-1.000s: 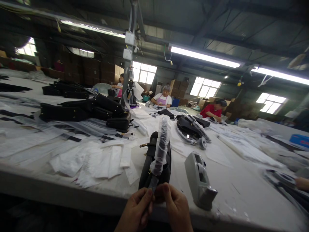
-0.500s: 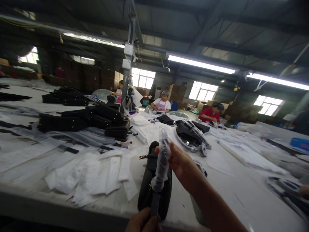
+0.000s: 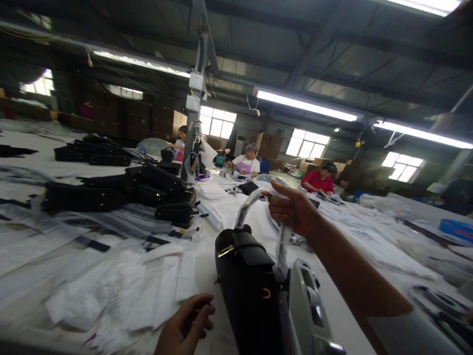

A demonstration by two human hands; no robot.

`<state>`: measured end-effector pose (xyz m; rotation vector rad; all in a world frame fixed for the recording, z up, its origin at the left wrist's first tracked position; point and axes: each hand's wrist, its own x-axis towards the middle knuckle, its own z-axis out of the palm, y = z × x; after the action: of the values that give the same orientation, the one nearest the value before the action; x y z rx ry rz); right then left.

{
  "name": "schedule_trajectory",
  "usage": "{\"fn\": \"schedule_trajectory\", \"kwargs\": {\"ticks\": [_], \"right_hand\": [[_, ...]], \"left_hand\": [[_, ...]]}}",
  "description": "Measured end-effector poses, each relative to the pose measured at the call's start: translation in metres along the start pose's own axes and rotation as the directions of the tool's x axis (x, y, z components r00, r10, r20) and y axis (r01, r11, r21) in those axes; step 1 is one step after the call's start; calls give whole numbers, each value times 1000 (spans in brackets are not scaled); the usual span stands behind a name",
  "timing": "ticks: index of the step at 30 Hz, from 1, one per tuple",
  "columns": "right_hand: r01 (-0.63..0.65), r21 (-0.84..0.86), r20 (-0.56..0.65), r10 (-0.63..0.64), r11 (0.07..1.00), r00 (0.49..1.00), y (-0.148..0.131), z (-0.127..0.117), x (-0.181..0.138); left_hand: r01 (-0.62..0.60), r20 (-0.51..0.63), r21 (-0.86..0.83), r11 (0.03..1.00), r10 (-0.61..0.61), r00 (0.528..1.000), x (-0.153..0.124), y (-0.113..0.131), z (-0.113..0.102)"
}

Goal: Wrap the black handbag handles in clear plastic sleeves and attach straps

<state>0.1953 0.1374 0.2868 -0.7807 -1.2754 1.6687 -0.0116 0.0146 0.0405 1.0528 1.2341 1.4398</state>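
Observation:
A black handbag point(image 3: 244, 276) with gold-coloured metal fittings stands on the white table in front of me. Its arched handle point(image 3: 247, 208) is wrapped in clear plastic film. My right hand point(image 3: 290, 207) is closed around the top of that handle. To the left of the bag is my left hand point(image 3: 188, 320), its fingers loosely curled and apart from the thumb, touching nothing. A grey-white device point(image 3: 310, 308) sits close against the bag's right side, partly hidden by it. The bag's lower end runs out of the picture.
Black bags point(image 3: 111, 190) lie piled at left. White sheets and sleeves point(image 3: 121, 286) cover the near left. A post point(image 3: 190, 133) rises from the table. Co-workers sit beyond, one in red point(image 3: 318, 181). A blue box point(image 3: 458, 230) is at far right.
My left hand has let go of the grey strap at the bag's near end and moved left. My right hand has closed on the wrapped handle, and the bag has turned, showing its side.

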Motion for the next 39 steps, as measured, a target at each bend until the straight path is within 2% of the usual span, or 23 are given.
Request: {"fn": "schedule_trajectory", "kwargs": {"ticks": [3, 5, 8, 10, 12, 14, 17, 20, 22, 25, 27, 30, 33, 36, 39], "right_hand": [[-16, -217, 71, 32, 976, 997, -12, -1, 6], [0, -384, 84, 35, 923, 996, -19, -1, 10], [61, -570, 68, -27, 819, 997, -28, -1, 20], [130, -607, 71, -109, 784, 991, -29, -2, 29], [226, -603, 97, -211, 765, 973, -25, -4, 41], [317, -630, 107, -325, 709, 940, -15, -8, 54], [346, -719, 67, -436, 602, 898, 6, -25, 77], [263, -794, -19, -456, 548, 890, 30, -62, 93], [132, -853, -111, -422, 506, 900, 50, -95, 95], [-156, -903, -269, -245, 399, 931, 92, -140, 85], [-295, -906, -339, -102, 305, 935, 126, -156, 75], [-413, -892, -417, 18, 184, 909, 176, -159, 64], [-478, -871, -482, -5, 117, 876, 205, -152, 60], [-526, -845, -534, -95, 102, 840, 208, -150, 58], [-549, -824, -567, -221, 140, 794, 187, -156, 51]], "left_hand": [[-121, -145, 108, 987, 136, 980, 18, 20, -10], [-228, -152, 214, 950, 263, 953, 34, 39, -15], [-414, -21, 339, 845, 447, 894, 59, 72, -13], [-483, 107, 326, 813, 476, 873, 71, 93, -2], [-437, 240, 223, 871, 385, 891, 76, 108, 14], [-266, 362, 103, 958, 213, 908, 74, 113, 31], [-15, 404, -28, 999, 25, 914, 67, 102, 49], [72, 303, -130, 989, -30, 952, 65, 81, 52], [100, 236, -153, 983, -61, 970, 67, 70, 49], [125, 178, -147, 981, -98, 979, 71, 65, 46], [135, 163, -137, 981, -112, 980, 70, 66, 47], [129, 118, -122, 984, -115, 986, 67, 68, 52], [113, 118, -94, 989, -102, 988, 64, 68, 55], [88, 134, -64, 994, -79, 988, 62, 68, 53], [47, 118, -39, 998, -43, 992, 60, 72, 49]]}}
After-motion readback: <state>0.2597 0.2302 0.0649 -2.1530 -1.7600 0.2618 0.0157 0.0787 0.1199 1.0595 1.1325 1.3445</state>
